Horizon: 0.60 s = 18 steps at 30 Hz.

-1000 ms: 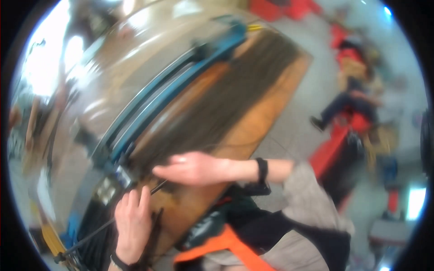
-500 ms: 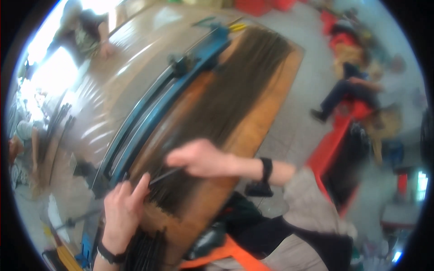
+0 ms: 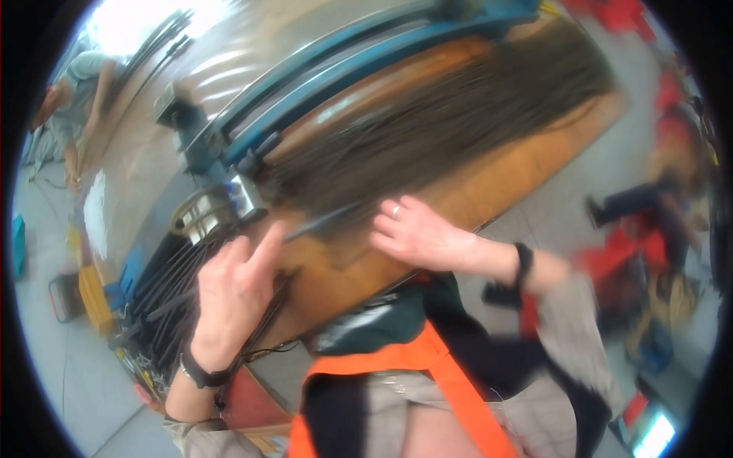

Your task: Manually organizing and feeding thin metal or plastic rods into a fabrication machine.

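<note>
A thin dark rod [image 3: 328,222], smeared by motion, runs slantwise between my two hands. My left hand [image 3: 237,288] pinches its near end between thumb and fingers, just in front of a small metal clamping block. A little beyond the rod's other end is my right hand [image 3: 418,233], back upward, with its fingers loosely bent and apart; it appears to hold nothing. Behind both hands a wide layer of dark thin rods [image 3: 458,137] lies on the wooden table [image 3: 489,183]. Blur hides the exact contact at the fingertips.
A long blue metal rail frame [image 3: 359,65] lies along the table's far side, with a metal block [image 3: 246,197] at its left end. More rods [image 3: 164,286] gather beside my left hand. One person [image 3: 84,91] works at far left; another sits at right near red seats.
My view has swung left, so the rail and table lie flatter across the picture. My right hand, closed on the rod before, has loosened and come off it; my left hand keeps its pinch.
</note>
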Motion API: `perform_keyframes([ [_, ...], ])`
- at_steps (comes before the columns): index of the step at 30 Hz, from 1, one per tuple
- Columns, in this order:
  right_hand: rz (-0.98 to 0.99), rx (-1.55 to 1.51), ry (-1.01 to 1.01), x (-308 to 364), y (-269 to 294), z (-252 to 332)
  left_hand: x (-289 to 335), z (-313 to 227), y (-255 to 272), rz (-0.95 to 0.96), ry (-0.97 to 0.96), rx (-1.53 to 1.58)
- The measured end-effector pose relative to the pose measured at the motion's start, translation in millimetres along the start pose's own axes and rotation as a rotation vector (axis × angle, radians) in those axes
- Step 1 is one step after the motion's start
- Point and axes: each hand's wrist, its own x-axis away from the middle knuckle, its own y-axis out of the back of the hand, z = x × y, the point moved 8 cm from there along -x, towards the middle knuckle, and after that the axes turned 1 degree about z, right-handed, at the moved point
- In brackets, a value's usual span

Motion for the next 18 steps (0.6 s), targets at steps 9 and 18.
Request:
perform_keyframes([
  [9,-0.244,-0.381,-0.167,-28,18,16,63,17,-36,0.007,0.171,0.146],
  [18,-0.395,-0.672,-0.486,-22,15,-15,71,18,-30,-0.057,0.145,0.161],
])
